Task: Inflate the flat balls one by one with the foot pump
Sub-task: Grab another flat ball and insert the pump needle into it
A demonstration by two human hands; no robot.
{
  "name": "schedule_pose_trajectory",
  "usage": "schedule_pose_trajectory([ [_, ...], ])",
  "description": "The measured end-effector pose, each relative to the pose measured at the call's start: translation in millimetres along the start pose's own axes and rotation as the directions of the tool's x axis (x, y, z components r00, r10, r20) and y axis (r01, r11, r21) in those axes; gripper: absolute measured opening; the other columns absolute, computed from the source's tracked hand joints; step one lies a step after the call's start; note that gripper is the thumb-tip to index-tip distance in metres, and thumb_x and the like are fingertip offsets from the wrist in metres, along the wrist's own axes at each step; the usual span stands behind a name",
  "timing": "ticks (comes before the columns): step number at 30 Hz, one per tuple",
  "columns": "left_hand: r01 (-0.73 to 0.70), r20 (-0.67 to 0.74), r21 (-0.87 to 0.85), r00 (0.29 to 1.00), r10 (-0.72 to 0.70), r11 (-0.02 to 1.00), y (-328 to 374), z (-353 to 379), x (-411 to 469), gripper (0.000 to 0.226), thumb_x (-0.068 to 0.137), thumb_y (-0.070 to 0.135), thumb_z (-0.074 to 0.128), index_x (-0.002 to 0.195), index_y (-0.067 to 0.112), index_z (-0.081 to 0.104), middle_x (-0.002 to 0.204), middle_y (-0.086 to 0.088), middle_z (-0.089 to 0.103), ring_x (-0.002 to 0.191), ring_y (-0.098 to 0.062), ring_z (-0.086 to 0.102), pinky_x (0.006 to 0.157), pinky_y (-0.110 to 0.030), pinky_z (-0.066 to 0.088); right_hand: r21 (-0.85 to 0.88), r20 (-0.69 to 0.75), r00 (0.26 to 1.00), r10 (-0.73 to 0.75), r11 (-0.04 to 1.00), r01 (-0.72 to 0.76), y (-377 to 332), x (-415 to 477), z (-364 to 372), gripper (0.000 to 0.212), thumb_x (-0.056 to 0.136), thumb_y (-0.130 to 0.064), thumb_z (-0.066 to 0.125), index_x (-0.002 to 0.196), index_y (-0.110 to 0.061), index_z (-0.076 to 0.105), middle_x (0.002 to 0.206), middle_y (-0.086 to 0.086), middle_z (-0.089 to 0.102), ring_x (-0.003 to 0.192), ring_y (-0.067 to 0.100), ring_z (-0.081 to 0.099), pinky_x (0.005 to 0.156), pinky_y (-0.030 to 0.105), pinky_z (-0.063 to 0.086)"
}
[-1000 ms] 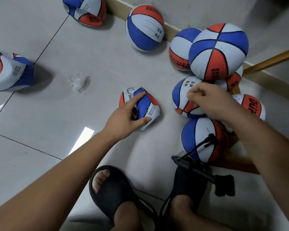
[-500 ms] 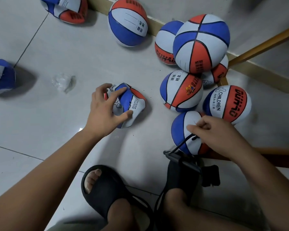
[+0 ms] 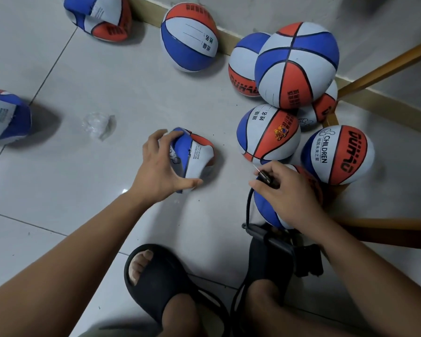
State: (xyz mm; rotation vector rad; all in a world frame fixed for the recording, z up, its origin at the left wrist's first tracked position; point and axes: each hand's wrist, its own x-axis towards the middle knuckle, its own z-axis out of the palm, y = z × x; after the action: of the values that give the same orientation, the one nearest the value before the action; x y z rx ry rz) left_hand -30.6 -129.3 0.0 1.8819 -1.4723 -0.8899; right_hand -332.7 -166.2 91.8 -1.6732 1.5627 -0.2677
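Tiles; left hand grips flat ball; right hand pinches nozzle.

Tiled floor bears balls, maybe wrapper.

Cut by the upper edge: top flat ball, upper part gone. Cut by the left edge: left flat ball, only its right part in view. Mostly hidden under the right hand: a blue inflated ball and the black nozzle pinched in the fingers — just a thin needle tip poking out, too small to make out. Partly covered by the right sandal and forearm: the foot pump. Half concealed behind the biggest ball: a lettered ball and, lower right, a small ball. Left side of the crumpled ball masked by the left hand; fine print there unreadable.
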Motion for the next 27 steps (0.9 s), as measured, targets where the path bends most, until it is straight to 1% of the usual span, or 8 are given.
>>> schedule_pose_trajectory([
  [4,-0.057,0.022,-0.028,0.998,0.057,0.998,9,23,-25,0.127,0.047,0.055,0.104,0.154,0.045,0.037,0.158,0.005,0.027,0.149,-0.019,0.028,0.106,-0.029,0.041,0.148,0.039,0.997,-0.063,0.987,0.056,-7,-2,19,0.011,0.099,-0.032,0.077,0.108,-0.027,0.072,0.094,-0.008,0.080,0.095,0.013,0.077,0.093,0.051,0.060],
  [6,-0.054,0.025,-0.031,0.998,0.055,0.998,10,34,-34,0.127,0.048,0.057,0.103,0.155,0.044,0.036,0.158,0.004,0.027,0.148,-0.019,0.029,0.105,-0.031,0.043,0.219,0.070,0.995,-0.072,0.974,0.055,-9,-6,27,0.008,0.103,-0.028,0.073,0.106,-0.021,0.071,0.092,-0.006,0.082,0.091,0.014,0.079,0.090,0.051,0.062],
  [8,-0.054,0.035,-0.031,0.998,0.055,0.998,10,40,-40,0.128,0.049,0.059,0.103,0.157,0.043,0.036,0.160,0.004,0.026,0.150,-0.019,0.027,0.108,-0.034,0.044,0.236,0.093,0.993,-0.069,0.971,0.045,-10,-9,33,0.011,0.107,-0.026,0.066,0.104,-0.016,0.070,0.089,-0.005,0.082,0.086,0.013,0.080,0.084,0.046,0.065],
  [12,-0.029,0.059,-0.043,0.998,0.032,0.999,10,40,-42,0.127,0.053,0.067,0.099,0.159,0.044,0.033,0.165,0.004,0.020,0.153,-0.020,0.024,0.111,-0.035,0.040,0.169,0.124,0.984,-0.128,0.980,0.106,-9,-12,44,0.019,0.113,-0.031,0.053,0.103,-0.017,0.061,0.078,-0.002,0.075,0.073,0.015,0.075,0.075,0.041,0.062],
  [15,-0.039,0.077,-0.013,0.996,0.040,0.999,14,38,-40,0.120,0.061,0.076,0.090,0.161,0.047,0.031,0.167,0.005,0.018,0.154,-0.022,0.022,0.116,-0.043,0.042,0.076,0.143,0.978,-0.154,0.987,0.144,-10,-12,49,0.022,0.111,-0.037,0.053,0.099,-0.021,0.058,0.073,-0.003,0.071,0.069,0.013,0.071,0.069,0.035,0.056],
  [19,-0.085,0.058,0.068,0.995,0.081,0.994,21,40,-40,0.106,0.072,0.078,0.083,0.161,0.047,0.035,0.166,0.002,0.023,0.152,-0.024,0.025,0.118,-0.049,0.043,0.002,0.129,0.967,-0.218,0.976,0.219,-8,-9,51,0.025,0.108,-0.044,0.056,0.097,-0.022,0.059,0.069,-0.005,0.068,0.067,0.012,0.070,0.068,0.044,0.058],
  [23,-0.113,0.051,0.114,0.993,0.108,0.987,26,45,-40,0.106,0.073,0.077,0.084,0.162,0.045,0.036,0.165,0.000,0.025,0.151,-0.027,0.026,0.116,-0.053,0.045,-0.045,0.027,0.973,-0.229,0.972,0.230,2,-4,50,0.032,0.107,-0.048,0.058,0.094,-0.019,0.057,0.067,-0.001,0.067,0.064,0.018,0.069,0.062,0.045,0.057],
  [27,-0.160,0.063,0.167,0.987,0.151,0.973,30,47,-45,0.106,0.073,0.080,0.081,0.162,0.044,0.036,0.166,-0.002,0.025,0.151,-0.030,0.027,0.116,-0.053,0.045,-0.082,0.017,0.970,-0.244,0.966,0.245,12,-2,47,0.039,0.107,-0.055,0.052,0.093,-0.019,0.055,0.067,0.001,0.066,0.063,0.022,0.067,0.060,0.046,0.056],
])
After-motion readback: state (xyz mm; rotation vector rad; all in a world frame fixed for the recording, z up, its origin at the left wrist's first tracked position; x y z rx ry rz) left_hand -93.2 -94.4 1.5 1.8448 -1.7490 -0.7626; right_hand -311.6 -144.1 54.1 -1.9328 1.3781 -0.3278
